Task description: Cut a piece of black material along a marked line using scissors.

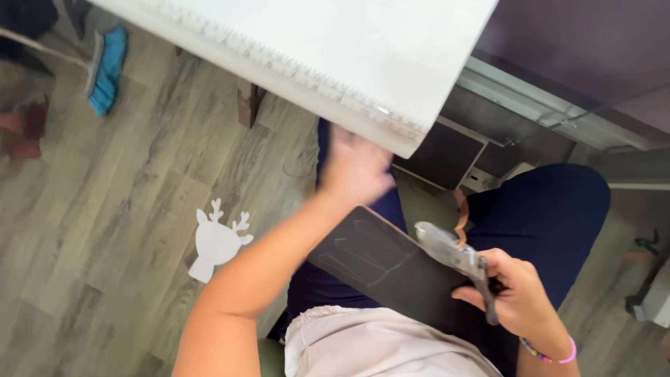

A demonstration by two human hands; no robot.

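Scissors and dark sheet resting on the lap

The right hand (520,293) is clamping scissors (457,262), blades pointing up-left over the black sheet (391,269); the left hand (356,171), blurred, finger state unclear, is hovering beyond the sheet's far corner.

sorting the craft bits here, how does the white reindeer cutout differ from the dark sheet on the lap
The white reindeer cutout is pale and already cut to a shape with antlers; the dark sheet is black, straight-edged, with only a faint outline drawn on it. The cutout lies alone on the wooden floor; the sheet rests on the lap, beside the right hand holding scissors. The cutout looks smaller. Both are flat.
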